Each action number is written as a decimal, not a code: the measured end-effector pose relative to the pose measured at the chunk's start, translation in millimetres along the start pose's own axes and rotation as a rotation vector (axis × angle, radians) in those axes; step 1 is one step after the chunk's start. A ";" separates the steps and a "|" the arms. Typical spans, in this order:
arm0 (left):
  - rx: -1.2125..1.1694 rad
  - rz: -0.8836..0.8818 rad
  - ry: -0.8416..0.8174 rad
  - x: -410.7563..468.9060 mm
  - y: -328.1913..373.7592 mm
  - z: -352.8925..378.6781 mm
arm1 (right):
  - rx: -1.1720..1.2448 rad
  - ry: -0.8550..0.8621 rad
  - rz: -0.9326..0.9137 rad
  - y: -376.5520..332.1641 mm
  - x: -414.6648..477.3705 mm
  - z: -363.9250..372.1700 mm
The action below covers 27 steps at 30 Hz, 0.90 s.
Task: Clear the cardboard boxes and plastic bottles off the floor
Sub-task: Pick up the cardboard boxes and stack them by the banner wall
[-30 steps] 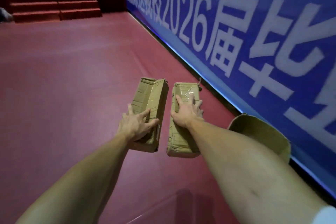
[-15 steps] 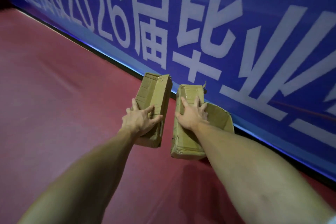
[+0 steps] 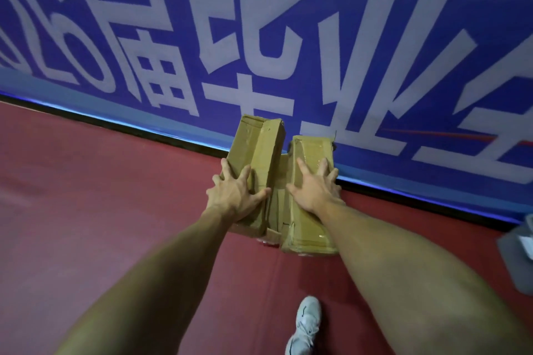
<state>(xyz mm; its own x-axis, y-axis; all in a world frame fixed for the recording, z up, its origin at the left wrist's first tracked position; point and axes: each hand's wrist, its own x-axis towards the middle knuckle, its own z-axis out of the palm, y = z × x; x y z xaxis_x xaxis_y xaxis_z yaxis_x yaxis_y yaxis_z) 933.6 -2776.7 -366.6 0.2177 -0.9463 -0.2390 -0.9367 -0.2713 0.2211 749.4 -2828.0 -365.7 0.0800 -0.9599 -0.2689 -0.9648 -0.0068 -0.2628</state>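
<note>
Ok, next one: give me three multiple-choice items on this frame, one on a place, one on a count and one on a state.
1. Where is the white shoe?
A. on a box
B. on a chair
C. on the red floor

2. How many cardboard boxes do the hands hold?
A. one
B. two
C. four

3. What is the left hand doing?
A. gripping a box
B. hanging idle
C. pointing upward

Answers:
1 C, the shoe stands on the floor between the two forearms.
2 B, the left hand holds the left box and the right hand holds the right box.
3 A, its thumb and spread fingers clamp the left box.
</note>
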 end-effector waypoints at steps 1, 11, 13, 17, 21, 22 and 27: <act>0.010 0.008 -0.007 16.5 8.4 2.7 | 0.003 -0.007 0.010 7.2 16.1 -1.9; -0.019 -0.033 -0.078 165.0 83.6 23.4 | -0.009 -0.074 0.010 59.6 173.5 -26.7; -0.022 -0.029 -0.082 188.0 93.6 29.2 | -0.022 -0.091 0.010 65.5 199.7 -26.3; -0.071 -0.050 -0.131 231.6 95.9 51.5 | -0.052 -0.137 -0.001 69.2 243.5 -6.6; -0.088 -0.050 -0.159 276.4 79.7 97.0 | -0.061 -0.172 -0.006 71.8 287.6 40.6; -0.091 -0.046 -0.158 290.3 74.2 113.0 | -0.063 -0.167 -0.006 74.8 300.0 56.5; -0.083 -0.042 -0.170 355.9 48.5 214.4 | -0.080 -0.167 0.033 102.9 356.3 153.6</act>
<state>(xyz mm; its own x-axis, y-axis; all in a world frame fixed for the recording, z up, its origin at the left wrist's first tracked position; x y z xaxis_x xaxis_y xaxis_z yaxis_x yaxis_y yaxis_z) 906.8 -3088.9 -643.7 0.2004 -0.8922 -0.4047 -0.9004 -0.3306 0.2828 717.1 -3127.7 -630.8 0.0823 -0.9002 -0.4275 -0.9838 -0.0048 -0.1791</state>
